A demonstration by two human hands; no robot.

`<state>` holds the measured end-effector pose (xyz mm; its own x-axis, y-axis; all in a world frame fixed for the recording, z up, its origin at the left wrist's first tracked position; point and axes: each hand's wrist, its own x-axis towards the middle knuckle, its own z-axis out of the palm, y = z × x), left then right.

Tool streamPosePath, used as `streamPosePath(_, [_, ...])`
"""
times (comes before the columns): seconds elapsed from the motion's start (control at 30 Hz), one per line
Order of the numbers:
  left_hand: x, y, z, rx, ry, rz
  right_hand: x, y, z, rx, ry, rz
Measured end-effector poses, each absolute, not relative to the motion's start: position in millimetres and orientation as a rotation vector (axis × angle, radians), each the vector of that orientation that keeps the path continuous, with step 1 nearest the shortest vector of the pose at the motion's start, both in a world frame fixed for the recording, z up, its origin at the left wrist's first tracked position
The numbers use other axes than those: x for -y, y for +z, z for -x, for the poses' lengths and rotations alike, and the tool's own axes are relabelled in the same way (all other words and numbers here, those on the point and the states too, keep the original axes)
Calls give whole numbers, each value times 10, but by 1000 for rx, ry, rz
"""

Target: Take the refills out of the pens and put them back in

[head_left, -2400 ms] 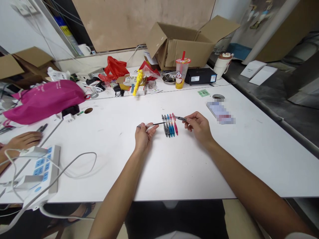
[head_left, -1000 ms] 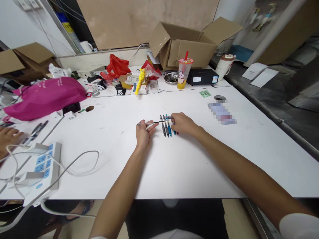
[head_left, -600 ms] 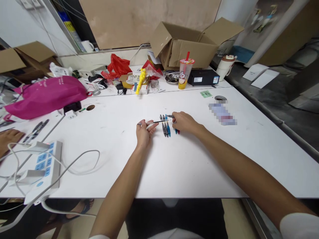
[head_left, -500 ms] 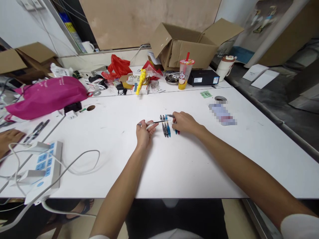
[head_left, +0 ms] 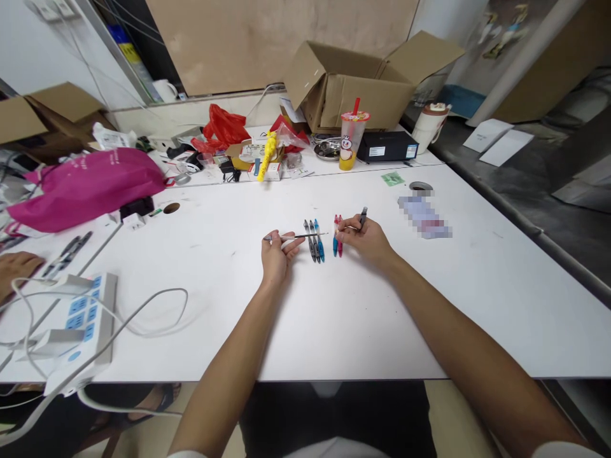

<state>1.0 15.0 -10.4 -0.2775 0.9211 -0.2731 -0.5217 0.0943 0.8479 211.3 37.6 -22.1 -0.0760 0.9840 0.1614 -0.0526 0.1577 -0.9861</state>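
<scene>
Between its thumb and fingers my left hand (head_left: 275,257) holds a slim pen part with a dark refill (head_left: 305,236), whose tip points right over a group of pens. That group has two black-grey pens (head_left: 312,249) and a blue pen (head_left: 321,249), lying side by side on the white table. Just right of them lie another blue pen (head_left: 335,247) and a red pen (head_left: 340,248). Above the tops of these two, my right hand (head_left: 365,238) grips a dark grey pen barrel (head_left: 363,216) that stands up from its fingers.
A power strip (head_left: 102,318) with looping cables lies at the left, near another person's hand (head_left: 19,270). Farther back are a pink bag (head_left: 90,184), a drink cup (head_left: 351,143), a cardboard box (head_left: 365,98) and a tape roll (head_left: 421,186).
My right hand has moved right, away from the refill tip, and the grey barrel in it has turned from level to upright. The blue and red pens beside it show more fully.
</scene>
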Motion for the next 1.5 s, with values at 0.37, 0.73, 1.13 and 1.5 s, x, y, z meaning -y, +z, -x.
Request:
streamPosePath(0.37, [-146, -125, -15, -1141, 1513, -534, -234, -168, -2075, 1330, 1135, 1051])
streamPosePath(0.73, [-131, -180, -14, -1117, 1537, -643, -173, -152, -2060, 1401, 1073, 1056])
streamPosePath(1.13, [-110, -143, -28, -1109, 1555, -648, -167, -126, -2046, 1333, 1076, 1069])
streamPosePath(1.5, [-42, -151, -134, -1039, 1501, -653, -135, -193, -1973, 1286, 1046, 1075])
